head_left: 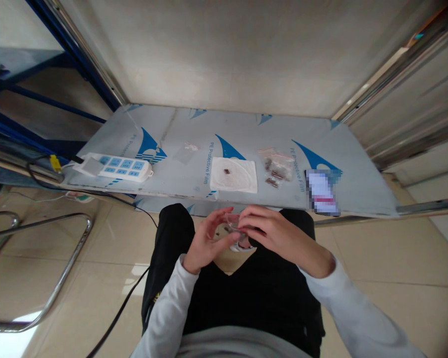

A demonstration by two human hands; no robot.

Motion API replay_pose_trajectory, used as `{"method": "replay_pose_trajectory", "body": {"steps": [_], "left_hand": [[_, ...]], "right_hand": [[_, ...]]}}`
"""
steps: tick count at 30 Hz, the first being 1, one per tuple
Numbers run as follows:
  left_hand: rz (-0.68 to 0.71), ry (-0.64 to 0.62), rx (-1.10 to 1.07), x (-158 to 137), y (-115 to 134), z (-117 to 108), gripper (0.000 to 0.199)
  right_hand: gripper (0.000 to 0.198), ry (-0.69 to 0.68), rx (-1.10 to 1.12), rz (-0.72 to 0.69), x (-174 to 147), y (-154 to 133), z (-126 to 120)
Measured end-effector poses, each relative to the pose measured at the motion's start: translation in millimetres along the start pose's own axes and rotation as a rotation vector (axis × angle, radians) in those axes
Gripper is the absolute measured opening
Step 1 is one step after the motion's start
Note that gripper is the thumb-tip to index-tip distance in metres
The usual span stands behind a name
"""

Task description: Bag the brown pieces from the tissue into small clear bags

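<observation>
My left hand (211,238) and my right hand (267,227) meet above my lap, just in front of the table edge. Between them is a small see-through plastic bag (232,222), pinched by the fingers of both. What lies inside it is too small to make out. On the table ahead, a white paper napkin (242,181) is spread out with a few tiny dark brown pieces (226,171) on it. Right of the napkin lie several small zip bags (278,166) holding similar brown pieces.
The table (164,186) has printed protective film. A white power strip (121,166) lies on its left, near a thin plastic bag (185,151). A phone (322,193) rests at the right front edge. A metal chair frame (70,263) and a black cable (125,298) are at left.
</observation>
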State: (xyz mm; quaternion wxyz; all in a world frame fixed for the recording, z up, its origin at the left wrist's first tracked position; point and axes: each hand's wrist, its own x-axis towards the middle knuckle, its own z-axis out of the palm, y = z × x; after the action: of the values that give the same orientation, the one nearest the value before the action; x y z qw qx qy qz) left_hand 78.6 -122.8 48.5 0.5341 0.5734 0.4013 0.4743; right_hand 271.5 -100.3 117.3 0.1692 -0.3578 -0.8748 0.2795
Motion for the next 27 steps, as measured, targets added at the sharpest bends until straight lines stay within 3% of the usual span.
{"method": "replay_pose_trajectory", "body": {"steps": [3, 6, 9, 13, 17, 22, 27], "left_hand": [[-0.065, 0.140, -0.035, -5.3, 5.8, -5.8, 0.018], [0.015, 0.221, 0.052, -12.2, 17.9, -8.6, 0.010], [0.146, 0.220, 0.165, -16.9, 31.1, -10.4, 0.006], [0.124, 0.210, 0.276, -14.4, 32.5, -9.2, 0.004], [0.047, 0.220, 0.197, -10.3, 23.9, -3.3, 0.006], [-0.002, 0.195, 0.247, -11.0, 25.4, 0.7, 0.012], [-0.002, 0.182, 0.413, -12.3, 28.0, 1.7, 0.012]], "right_hand": [[0.014, 0.068, -0.027, 0.044, -6.4, -8.7, -5.5], [0.014, 0.158, -0.059, 0.084, -15.2, -22.2, -9.6], [0.014, 0.230, -0.032, 0.101, -23.8, -29.5, -8.4], [0.010, 0.318, 0.114, 0.213, -27.1, -22.3, 4.8], [0.051, 0.418, 0.384, 0.397, -19.4, -14.7, 23.2], [0.021, 0.390, 0.682, 0.502, -8.3, -12.3, 41.8], [0.017, 0.486, 0.560, 0.542, -1.9, -16.3, 49.2]]}}
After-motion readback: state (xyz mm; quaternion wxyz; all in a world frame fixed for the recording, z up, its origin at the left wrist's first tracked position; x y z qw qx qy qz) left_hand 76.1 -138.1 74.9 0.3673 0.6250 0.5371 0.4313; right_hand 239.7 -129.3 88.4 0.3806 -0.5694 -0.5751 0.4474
